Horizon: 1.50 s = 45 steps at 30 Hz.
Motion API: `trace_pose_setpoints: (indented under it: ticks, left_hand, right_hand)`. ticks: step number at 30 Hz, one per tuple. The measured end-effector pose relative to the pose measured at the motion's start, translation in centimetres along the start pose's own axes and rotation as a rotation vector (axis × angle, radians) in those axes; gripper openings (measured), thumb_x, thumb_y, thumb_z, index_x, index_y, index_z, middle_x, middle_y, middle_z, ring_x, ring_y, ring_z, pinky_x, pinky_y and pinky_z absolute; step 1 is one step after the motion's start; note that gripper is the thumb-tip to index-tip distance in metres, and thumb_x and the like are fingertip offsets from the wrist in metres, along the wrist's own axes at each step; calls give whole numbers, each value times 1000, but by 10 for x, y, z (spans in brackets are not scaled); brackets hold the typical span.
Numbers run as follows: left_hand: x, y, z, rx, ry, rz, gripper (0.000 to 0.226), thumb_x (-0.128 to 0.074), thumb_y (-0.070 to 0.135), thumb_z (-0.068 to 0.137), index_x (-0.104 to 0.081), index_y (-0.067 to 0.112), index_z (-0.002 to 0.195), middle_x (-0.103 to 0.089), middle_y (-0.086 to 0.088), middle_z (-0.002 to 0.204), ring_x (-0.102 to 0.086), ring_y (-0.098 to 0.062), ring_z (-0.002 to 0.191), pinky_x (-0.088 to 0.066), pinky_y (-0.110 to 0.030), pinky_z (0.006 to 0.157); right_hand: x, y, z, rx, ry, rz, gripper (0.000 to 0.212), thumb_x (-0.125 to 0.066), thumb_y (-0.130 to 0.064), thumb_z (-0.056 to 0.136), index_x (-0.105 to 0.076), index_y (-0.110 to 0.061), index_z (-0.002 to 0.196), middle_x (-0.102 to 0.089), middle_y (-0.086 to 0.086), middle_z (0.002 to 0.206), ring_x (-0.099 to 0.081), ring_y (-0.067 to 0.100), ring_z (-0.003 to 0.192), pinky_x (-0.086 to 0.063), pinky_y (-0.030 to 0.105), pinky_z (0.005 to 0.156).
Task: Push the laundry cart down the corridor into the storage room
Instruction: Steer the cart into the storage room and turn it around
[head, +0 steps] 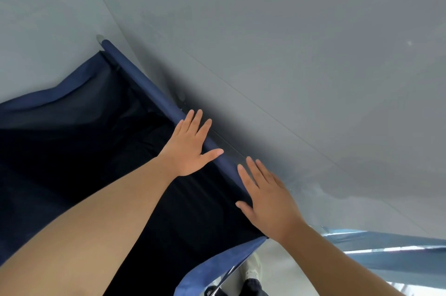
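Note:
The laundry cart (pixel 154 92) is a dark blue fabric bin with a padded blue top rail that runs diagonally from upper left to lower right. Its inside is dark, and I cannot tell what it holds. My left hand (pixel 190 146) lies flat over the rail's middle, fingers spread, thumb resting on the rail. My right hand (pixel 268 196) hovers flat over the rail lower down, fingers straight and apart, thumb at the inner edge. Neither hand is curled around the rail.
A grey floor (pixel 301 66) fills the upper right beyond the rail. A pale wall (pixel 36 30) stands at the upper left. A blue-grey strip (pixel 386 245) lies at the lower right. My shoes (pixel 253 281) show below the cart's corner.

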State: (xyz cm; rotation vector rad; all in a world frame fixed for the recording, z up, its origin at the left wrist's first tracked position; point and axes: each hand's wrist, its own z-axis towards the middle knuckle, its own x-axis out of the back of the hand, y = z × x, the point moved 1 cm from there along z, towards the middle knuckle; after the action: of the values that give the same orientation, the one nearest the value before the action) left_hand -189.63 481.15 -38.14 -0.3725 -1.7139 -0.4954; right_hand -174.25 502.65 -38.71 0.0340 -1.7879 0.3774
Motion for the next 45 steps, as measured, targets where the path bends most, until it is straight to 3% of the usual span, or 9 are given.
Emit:
trace_pose_setpoints:
  ticks: [4,14,22,28,31,36,40,42,45]
  left_hand:
    - [1,-3,0,3,-4,-14,93,-11,83,85,-2,22,154,10,-9,163,19,-23,147,4,-41,116]
    - [5,-11,5,16,-8,-20,92,-13,82,85,-4,21,154,7,-9,163,16,-25,148,0,-43,117]
    - [1,-12,5,11,14,-54,92,-16,82,85,-6,21,154,6,-9,163,16,-25,148,1,-43,117]
    - [2,-7,-9,72,9,-58,95,-11,83,84,10,21,153,23,-7,160,27,-21,145,7,-43,117]
    - [0,6,-49,196,35,-157,94,-7,83,85,20,22,151,30,-3,158,32,-17,143,11,-42,116]
    - [-21,36,-179,513,63,-252,90,-3,81,85,19,23,150,28,1,158,31,-13,143,11,-41,116]
    - [-42,55,-297,871,2,-195,97,0,82,80,14,17,151,24,-2,159,29,-15,144,7,-44,119]
    - [-43,59,-343,1054,8,-136,101,-7,80,80,0,12,154,10,-8,162,16,-22,148,-3,-49,118]
    - [-40,55,-392,1250,45,-73,91,-25,72,89,-17,8,153,-11,-18,161,-5,-33,149,-17,-56,115]
  right_hand:
    - [0,-1,3,3,11,-21,79,-43,-55,97,-3,-23,157,-5,7,167,-10,27,153,-22,42,118]
    - [0,0,16,25,-12,-3,85,-37,-58,97,21,-29,152,14,4,166,6,24,154,-12,40,121]
    - [2,-3,16,-14,22,-7,82,-46,-58,94,-5,-25,157,-8,9,167,-16,29,152,-29,42,116]
    - [5,-3,15,-1,4,-33,81,-39,-60,95,2,-26,157,-3,8,167,-10,28,153,-21,43,119]
    - [12,-7,13,6,6,-49,80,-40,-58,95,-4,-23,157,-3,9,167,-9,27,153,-20,44,119]
    - [24,-8,7,95,124,-73,73,-68,-49,84,-48,-12,144,-40,14,155,-44,29,140,-43,46,106]
    - [21,-4,7,205,82,-70,67,-57,-46,92,-44,-10,147,-31,9,160,-33,26,147,-33,45,115]
    - [20,-4,8,238,49,-59,66,-50,-47,95,-39,-11,150,-25,6,163,-25,24,150,-25,43,119]
    - [20,-5,10,252,62,-55,66,-54,-45,94,-41,-9,148,-28,9,161,-28,26,149,-27,44,118]
